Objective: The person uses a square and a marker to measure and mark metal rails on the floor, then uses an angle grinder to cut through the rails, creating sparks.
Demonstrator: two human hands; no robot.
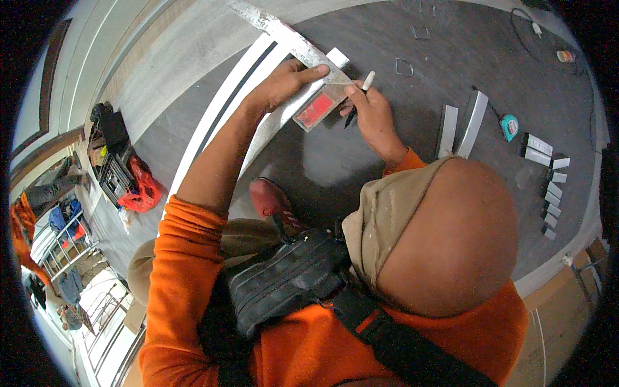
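Metal square across your white profile.
Your left hand — fingers clamped on the square; your right hand — fingers closed around a pen.

Dark grey floor, pale wall at left, bright light at lower left

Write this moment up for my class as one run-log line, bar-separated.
Left hand: thumb on metal square, over white profile | Right hand: holding pen, at square's end | Right side: teal tape measure, short white pieces
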